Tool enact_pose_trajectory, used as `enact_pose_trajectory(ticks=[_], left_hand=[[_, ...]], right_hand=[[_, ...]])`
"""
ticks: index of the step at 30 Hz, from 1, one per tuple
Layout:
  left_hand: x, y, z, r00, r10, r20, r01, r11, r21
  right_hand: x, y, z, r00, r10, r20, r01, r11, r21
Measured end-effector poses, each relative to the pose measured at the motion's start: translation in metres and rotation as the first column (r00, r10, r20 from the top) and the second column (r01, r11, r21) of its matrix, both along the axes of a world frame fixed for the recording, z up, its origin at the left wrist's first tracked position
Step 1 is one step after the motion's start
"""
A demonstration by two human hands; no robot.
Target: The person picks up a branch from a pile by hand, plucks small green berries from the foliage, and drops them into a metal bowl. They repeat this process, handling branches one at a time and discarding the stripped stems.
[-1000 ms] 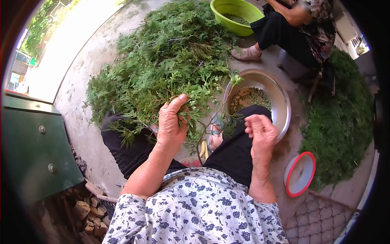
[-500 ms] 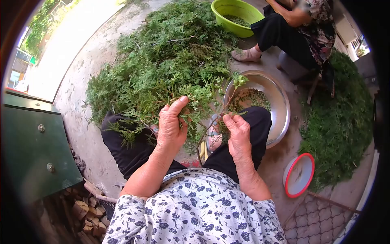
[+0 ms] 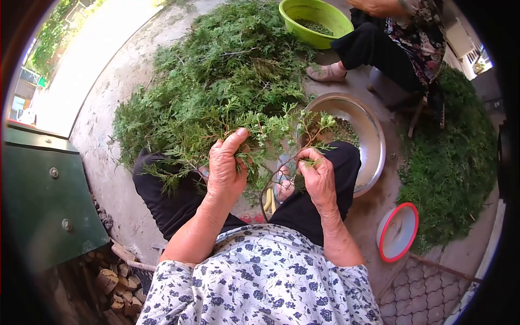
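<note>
Between my knees I have a leafy evergreen branch (image 3: 265, 176) with small pale green cones (image 3: 326, 120) near its tip. My left hand (image 3: 227, 168) is closed around its foliage, thumb pointing up. On the other side my right hand (image 3: 317, 176) pinches a twig of the same branch between thumb and fingers. Just beyond my right hand stands a wide steel basin (image 3: 374, 157) with small green cones in its bottom. The large heap of cut evergreen branches (image 3: 211, 81) lies in front of my left hand.
A lime green basin (image 3: 336, 16) with green cones stands at the far side. Another person (image 3: 379, 49) sits beside it. At right are a second green heap (image 3: 449, 168) and a red-rimmed bowl (image 3: 398, 233). A green metal box (image 3: 54, 195) and split firewood (image 3: 122, 287) are at left.
My right hand has turned slightly, and the branch tip has shifted a little to the right. My left hand keeps its hold. The other person's arm has moved.
</note>
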State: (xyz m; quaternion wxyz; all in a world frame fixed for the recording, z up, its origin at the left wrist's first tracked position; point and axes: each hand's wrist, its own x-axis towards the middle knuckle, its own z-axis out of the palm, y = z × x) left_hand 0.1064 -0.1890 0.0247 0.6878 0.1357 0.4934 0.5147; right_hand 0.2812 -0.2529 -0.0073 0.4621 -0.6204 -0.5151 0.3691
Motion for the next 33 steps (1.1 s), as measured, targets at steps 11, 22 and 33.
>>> enact_pose_trajectory(ticks=[11, 22, 33], left_hand=[[-0.002, 0.000, -0.005, 0.999, -0.013, 0.035, 0.012, 0.999, 0.034], [0.003, 0.000, -0.006, 0.999, -0.013, 0.053, 0.012, 0.999, 0.031], [0.004, 0.009, -0.017, 0.988, 0.149, 0.051, -0.151, 0.988, 0.036]], right_hand=[[0.050, -0.006, 0.002, 0.905, -0.359, 0.229, 0.326, 0.930, 0.173], [0.027, 0.013, 0.018, 0.983, -0.185, -0.017, 0.186, 0.982, 0.021], [-0.013, 0.016, -0.010, 0.654, -0.145, -0.742, 0.008, 0.983, -0.185]])
